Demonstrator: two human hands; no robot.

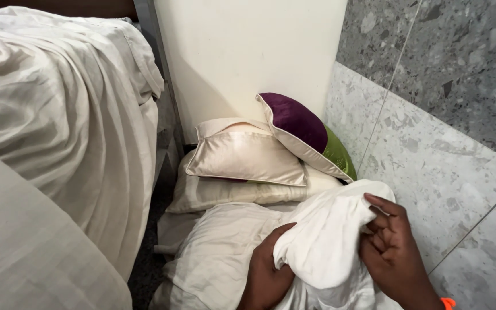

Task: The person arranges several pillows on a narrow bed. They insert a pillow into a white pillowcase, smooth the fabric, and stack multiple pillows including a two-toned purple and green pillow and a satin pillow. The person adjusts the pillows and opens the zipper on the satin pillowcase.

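Two hands grip a soft, crumpled white cloth [325, 241] low in the view: the left hand [266, 274] is clenched on its lower fold, the right hand [394, 252] pinches its upper edge with curled fingers, so the cloth bulges between them. Beneath it lies a plump cream pillow [219, 252] with a matte, wrinkled cover. Behind that, a satin-sheened beige cushion [243, 154] rests on another flat pale pillow [213, 192], and a velvety purple cushion [295, 123] with cream edging and a green back leans against the wall. A bed draped in creased off-white sheet [70, 115] stands to the left; speckled grey stone tiles [443, 149] line the right.
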